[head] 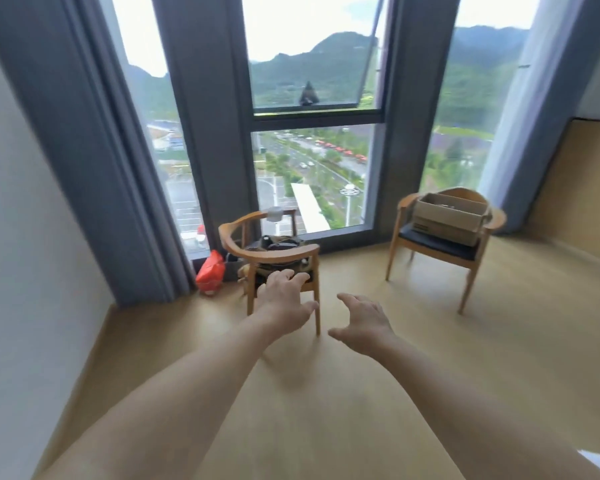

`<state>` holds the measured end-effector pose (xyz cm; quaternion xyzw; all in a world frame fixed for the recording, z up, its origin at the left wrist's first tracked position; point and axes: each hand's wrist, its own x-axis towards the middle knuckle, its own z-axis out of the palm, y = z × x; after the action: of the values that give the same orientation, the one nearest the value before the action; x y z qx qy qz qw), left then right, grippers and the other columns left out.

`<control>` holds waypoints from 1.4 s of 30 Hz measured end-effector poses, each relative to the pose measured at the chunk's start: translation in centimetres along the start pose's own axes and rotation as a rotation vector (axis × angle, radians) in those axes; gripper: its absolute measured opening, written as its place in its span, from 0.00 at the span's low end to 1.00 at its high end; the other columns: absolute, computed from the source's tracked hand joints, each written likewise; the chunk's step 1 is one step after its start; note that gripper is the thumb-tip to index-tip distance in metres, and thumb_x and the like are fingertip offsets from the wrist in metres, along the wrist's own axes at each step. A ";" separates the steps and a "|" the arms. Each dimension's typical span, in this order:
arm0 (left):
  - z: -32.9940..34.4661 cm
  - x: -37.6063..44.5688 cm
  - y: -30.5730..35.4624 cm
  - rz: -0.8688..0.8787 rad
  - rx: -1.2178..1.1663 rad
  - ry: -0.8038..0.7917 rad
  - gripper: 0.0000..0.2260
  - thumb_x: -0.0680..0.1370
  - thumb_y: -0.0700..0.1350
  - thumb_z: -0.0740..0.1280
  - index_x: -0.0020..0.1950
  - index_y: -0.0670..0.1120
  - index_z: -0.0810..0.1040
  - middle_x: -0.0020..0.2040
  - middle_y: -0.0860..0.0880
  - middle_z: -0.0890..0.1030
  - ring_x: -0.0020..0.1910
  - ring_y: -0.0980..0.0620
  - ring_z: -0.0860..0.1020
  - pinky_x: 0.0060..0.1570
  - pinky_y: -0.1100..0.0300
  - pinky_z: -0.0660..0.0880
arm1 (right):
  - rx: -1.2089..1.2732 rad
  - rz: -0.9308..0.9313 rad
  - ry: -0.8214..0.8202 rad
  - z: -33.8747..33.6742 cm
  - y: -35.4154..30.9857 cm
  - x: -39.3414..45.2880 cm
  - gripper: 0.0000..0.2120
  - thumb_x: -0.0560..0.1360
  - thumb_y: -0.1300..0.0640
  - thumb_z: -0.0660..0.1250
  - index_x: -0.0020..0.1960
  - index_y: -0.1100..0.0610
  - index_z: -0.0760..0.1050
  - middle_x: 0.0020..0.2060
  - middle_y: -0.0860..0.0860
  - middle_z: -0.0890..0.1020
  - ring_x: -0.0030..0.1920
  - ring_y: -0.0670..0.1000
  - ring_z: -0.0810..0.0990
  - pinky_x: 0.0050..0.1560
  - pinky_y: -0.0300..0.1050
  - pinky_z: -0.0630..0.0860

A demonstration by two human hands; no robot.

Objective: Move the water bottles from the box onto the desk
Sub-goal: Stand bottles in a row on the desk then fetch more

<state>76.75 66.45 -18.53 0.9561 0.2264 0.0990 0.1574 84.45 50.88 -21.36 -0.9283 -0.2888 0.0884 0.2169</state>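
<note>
In the head view, both bare arms stretch forward over a light wooden floor (326, 410), holding nothing. The left hand (284, 303) has its fingers spread and loosely extended, and it overlaps the near edge of the left chair (274, 254) in the picture; whether it touches the chair cannot be told. The right hand (364, 323) is also spread and relaxed, thumb out to the left, above bare floor between the two chairs. The box (449, 216), open-topped cardboard, sits on the dark seat of the right chair (440, 244), far right by the window (312, 133). Its contents are too blurred to make out, so no bottles can be told. The left chair carries a dark heap of bags or cloth on its seat. An orange bag (211, 271) lies on the floor to its left, against the grey curtain (94, 168).
</note>
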 end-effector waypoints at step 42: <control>30.0 78.9 40.3 0.446 -0.090 -0.255 0.26 0.78 0.57 0.71 0.74 0.54 0.72 0.69 0.50 0.74 0.71 0.46 0.69 0.62 0.50 0.74 | 0.118 0.532 0.175 -24.5 47.3 64.0 0.36 0.74 0.44 0.72 0.79 0.47 0.63 0.74 0.51 0.70 0.73 0.56 0.67 0.69 0.53 0.71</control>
<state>170.07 61.20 -23.23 0.9792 -0.0160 0.0199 0.2013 167.43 44.13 -23.46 -0.9614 -0.0098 0.0781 0.2637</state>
